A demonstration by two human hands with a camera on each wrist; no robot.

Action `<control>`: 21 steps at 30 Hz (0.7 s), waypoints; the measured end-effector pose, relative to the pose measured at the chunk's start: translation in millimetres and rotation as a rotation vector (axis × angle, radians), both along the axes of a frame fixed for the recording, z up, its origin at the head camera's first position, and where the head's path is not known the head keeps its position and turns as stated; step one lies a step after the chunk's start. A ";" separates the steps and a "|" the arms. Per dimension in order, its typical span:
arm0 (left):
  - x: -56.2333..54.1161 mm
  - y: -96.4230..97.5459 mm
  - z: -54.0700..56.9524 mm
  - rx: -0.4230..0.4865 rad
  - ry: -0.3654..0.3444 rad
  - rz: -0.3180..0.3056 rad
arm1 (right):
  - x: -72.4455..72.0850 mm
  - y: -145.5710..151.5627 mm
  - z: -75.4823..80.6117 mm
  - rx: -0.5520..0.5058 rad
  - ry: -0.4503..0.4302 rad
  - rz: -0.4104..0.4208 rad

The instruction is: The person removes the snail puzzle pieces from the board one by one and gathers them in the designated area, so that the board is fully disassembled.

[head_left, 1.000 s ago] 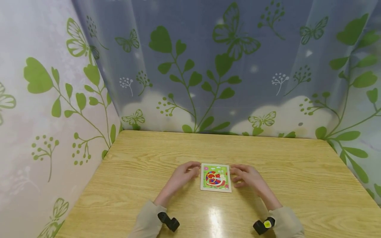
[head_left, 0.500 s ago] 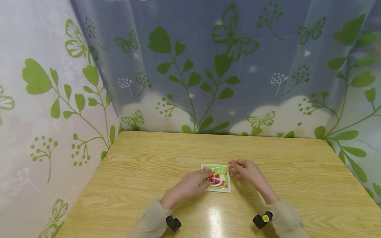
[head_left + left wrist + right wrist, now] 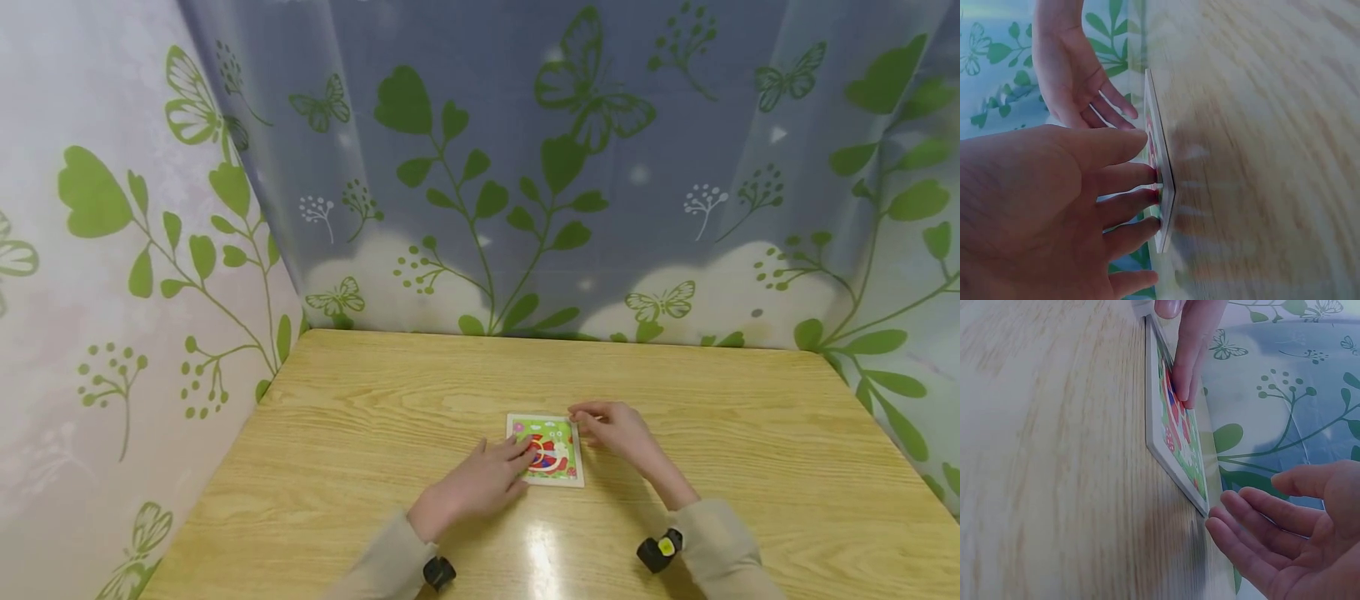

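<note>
A square wooden picture puzzle [image 3: 561, 463] with a pale frame and a colourful snail on green lies flat on the table. My left hand [image 3: 483, 479] reaches over its left side, spread fingers resting on the picture. In the left wrist view, several fingertips of that hand [image 3: 1072, 187] meet the puzzle's surface [image 3: 1161, 156] and the little finger extends past its edge. My right hand [image 3: 618, 432] is at the far right corner, fingers loosely bent. The right wrist view has this hand [image 3: 1291, 540] with fingertips right at the corner, nothing between fingers and thumb.
The wooden table [image 3: 360, 400] reaches back to a blue and white curtain [image 3: 480, 208] printed with green leaves and butterflies. A similar pale wall covering [image 3: 112, 333] borders the left side. Black devices, one [image 3: 658, 552] of them by the right sleeve, sit at both wrists.
From beside the puzzle's left edge, my left hand has moved right onto the picture, then slightly toward me. My right hand has shifted a little left and away, to the far right corner.
</note>
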State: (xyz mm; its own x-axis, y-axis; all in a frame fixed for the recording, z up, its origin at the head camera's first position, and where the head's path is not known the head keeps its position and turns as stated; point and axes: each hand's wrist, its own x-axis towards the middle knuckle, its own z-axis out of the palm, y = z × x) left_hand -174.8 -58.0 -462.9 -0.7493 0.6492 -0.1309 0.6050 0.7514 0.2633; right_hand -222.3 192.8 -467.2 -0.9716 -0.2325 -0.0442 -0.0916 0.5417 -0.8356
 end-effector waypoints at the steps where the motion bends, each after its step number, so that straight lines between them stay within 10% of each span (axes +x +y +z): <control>1: 0.8 -0.4 -0.1 -0.003 0.006 -0.005 | 0.1 -0.5 -0.1 0.002 -0.003 -0.001; 21: 7.2 0.2 -5.6 -0.016 -0.005 0.008 | 5.3 -6.5 2.6 0.221 0.078 -0.016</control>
State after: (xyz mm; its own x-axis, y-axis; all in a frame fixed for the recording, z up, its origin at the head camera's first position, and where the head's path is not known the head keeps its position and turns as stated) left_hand -167.6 -57.8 -468.4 -0.7539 0.6409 -0.1445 0.5976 0.7604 0.2544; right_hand -217.0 186.3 -464.6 -0.9775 -0.2103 -0.0171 -0.1414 0.7129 -0.6869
